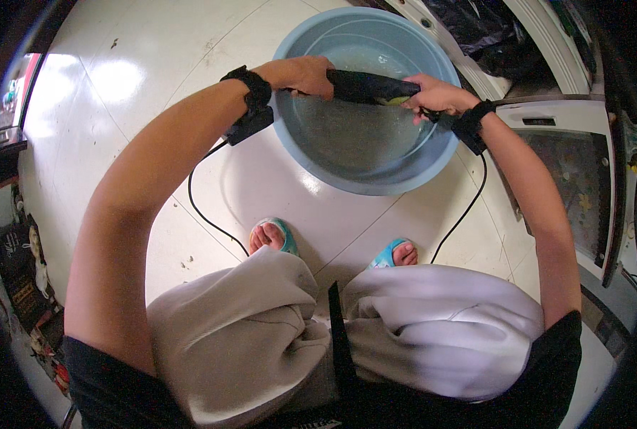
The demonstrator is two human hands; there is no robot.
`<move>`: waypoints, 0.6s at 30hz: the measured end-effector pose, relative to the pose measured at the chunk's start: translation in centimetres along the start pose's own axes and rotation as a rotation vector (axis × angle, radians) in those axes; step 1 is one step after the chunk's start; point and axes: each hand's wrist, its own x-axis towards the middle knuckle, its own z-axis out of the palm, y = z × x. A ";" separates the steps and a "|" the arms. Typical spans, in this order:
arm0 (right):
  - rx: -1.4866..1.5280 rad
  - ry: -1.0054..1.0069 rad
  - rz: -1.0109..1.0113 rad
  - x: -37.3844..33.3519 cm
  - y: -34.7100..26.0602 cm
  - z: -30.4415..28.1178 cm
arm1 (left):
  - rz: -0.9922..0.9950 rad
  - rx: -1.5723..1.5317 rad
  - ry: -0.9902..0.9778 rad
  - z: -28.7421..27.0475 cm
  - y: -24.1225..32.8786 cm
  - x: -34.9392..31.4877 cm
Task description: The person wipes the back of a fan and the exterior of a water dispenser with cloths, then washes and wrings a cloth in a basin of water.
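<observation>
A light blue round basin (300, 154) with cloudy water in it stands on the floor in front of me. Stretched across it, above the water, is a long black cloth-like item (365, 86) with a small yellow-green patch near its right end; its exact kind does not show. My left hand (305, 75) is closed round the left end, over the basin's left rim. The right end is gripped by my right hand (436, 99), fingers curled, with dark bunched material below them.
Black bands with small boxes and cables sit on both wrists. My feet, in blue slippers (285, 234), are just below the basin. A white cabinet (561, 114) stands at the right, and a black plastic bag (486, 36) lies beyond the basin. Pale floor tiles (154, 71) spread to the left.
</observation>
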 end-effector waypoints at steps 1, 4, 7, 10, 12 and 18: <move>0.086 0.028 -0.003 -0.4 -0.5 0.2 | 0.057 0.099 0.068 0.2 0.0 -0.3; -0.152 -0.008 0.039 0.8 0.2 -0.7 | 0.170 0.280 0.170 0.6 0.0 -0.5; -0.581 0.114 -0.262 1.2 0.6 0.1 | 0.194 0.344 0.201 0.8 1.2 -1.3; -0.632 0.071 -0.167 0.6 -0.6 0.6 | 0.180 0.320 0.214 1.0 1.5 -2.0; -0.630 0.120 -0.282 0.7 -0.3 0.9 | 0.204 0.313 0.227 1.2 1.4 -2.1; -0.577 0.230 -0.348 0.6 -0.5 0.8 | 0.421 0.162 0.219 1.6 1.2 -1.8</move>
